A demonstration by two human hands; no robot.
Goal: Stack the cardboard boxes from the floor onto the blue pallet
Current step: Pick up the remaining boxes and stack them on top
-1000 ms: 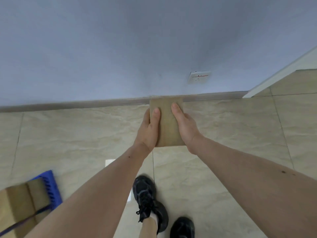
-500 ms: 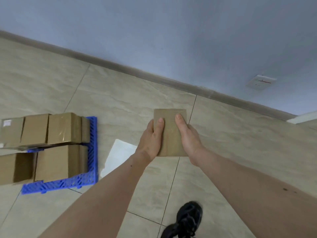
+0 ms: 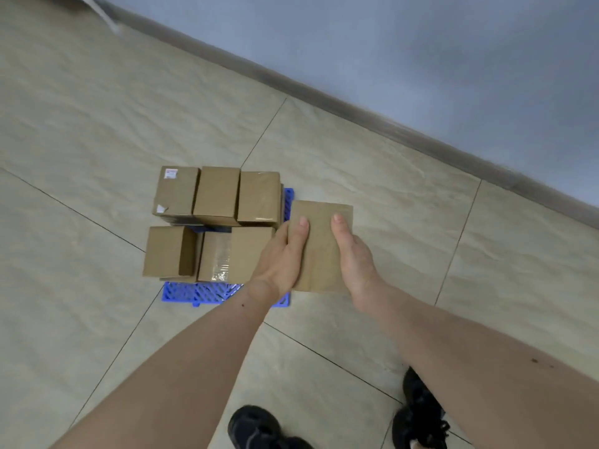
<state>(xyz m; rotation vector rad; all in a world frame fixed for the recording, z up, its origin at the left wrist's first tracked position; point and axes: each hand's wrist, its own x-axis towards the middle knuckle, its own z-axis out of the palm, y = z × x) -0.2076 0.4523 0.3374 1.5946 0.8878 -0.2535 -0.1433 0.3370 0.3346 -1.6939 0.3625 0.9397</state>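
Cardboard box (image 3: 319, 251) clamped between left hand (image 3: 281, 258) and right hand (image 3: 354, 258), thumbs on top, other fingers hidden beneath, beside stacked boxes (image 3: 215, 222) largely covering the blue pallet (image 3: 201, 291).

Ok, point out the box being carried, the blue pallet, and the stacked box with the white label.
carried box (image 3: 319, 251), head view, bare top face between the thumbs.
blue pallet (image 3: 201, 291), head view, exposed near grid edge.
labelled box (image 3: 175, 196), head view, middle of its top face.

Brown boxes (image 3: 216, 196), blue lattice pallet (image 3: 201, 291), beige veined floor (image 3: 97, 131).
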